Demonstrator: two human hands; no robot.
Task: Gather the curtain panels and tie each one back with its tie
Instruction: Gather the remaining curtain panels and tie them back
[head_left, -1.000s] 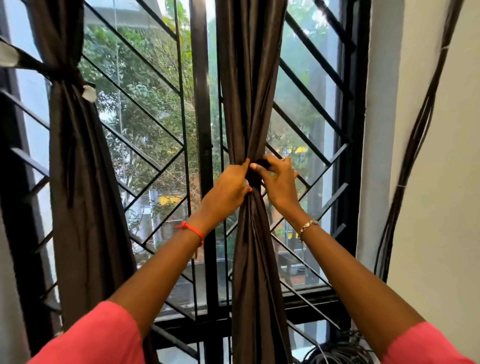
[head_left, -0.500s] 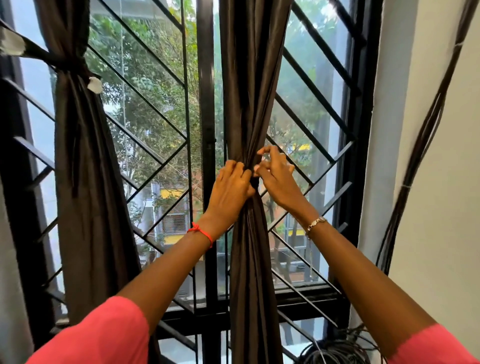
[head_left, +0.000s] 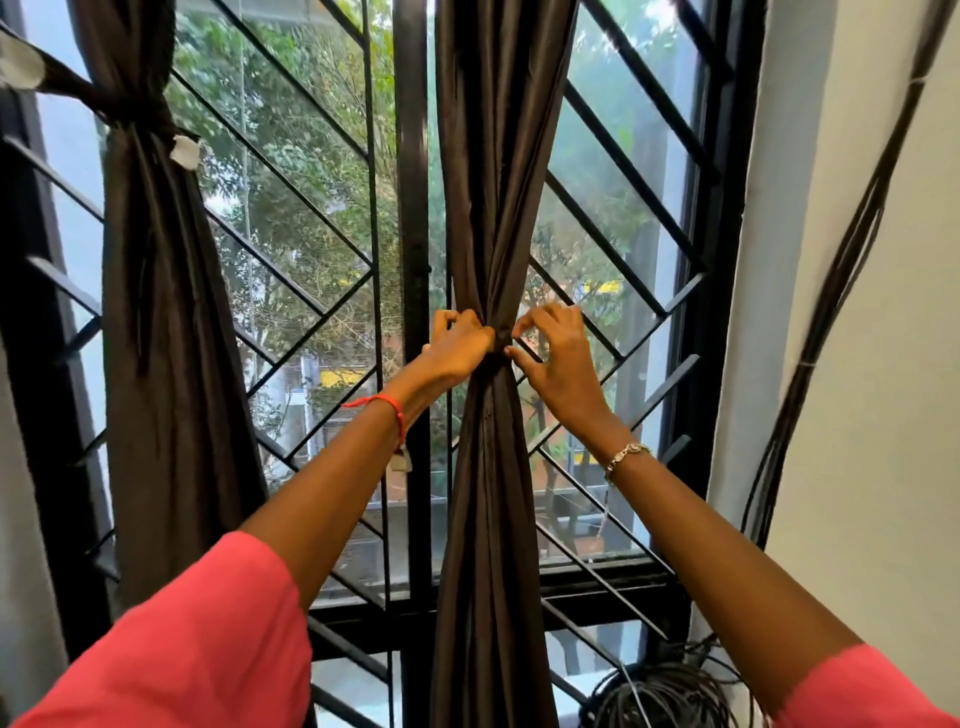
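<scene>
At the centre of the window, the middle curtain panel (head_left: 493, 208) is gathered into a narrow waist, and a dark tie (head_left: 501, 340) is wrapped round it at that point. The left hand (head_left: 460, 345) is pressed against the left side of the waist with its fingers curled round the bunched fabric, so the panel is gripped there. The right hand (head_left: 558, 358) is held just beside the waist on the other side; its fingers are bent and spread, and its thumb tip is laid against the right edge of the tie. Whether anything is pinched between thumb and forefinger cannot be told. Above the tie the panel is spread wider; below it the folds are hung straight down past the sill.

Well apart to the left, the left curtain panel (head_left: 171, 338) is already bound high up by its own tie (head_left: 130, 111). Behind both panels a black window grille (head_left: 291, 171) of diagonal bars is seen, with trees beyond the glass. A red thread (head_left: 387, 402) is worn on the left wrist and a metal bracelet (head_left: 626, 454) on the right. Dark cables (head_left: 831, 291) are run down the right wall, and a cable coil (head_left: 670, 696) is seen at the lower right.
</scene>
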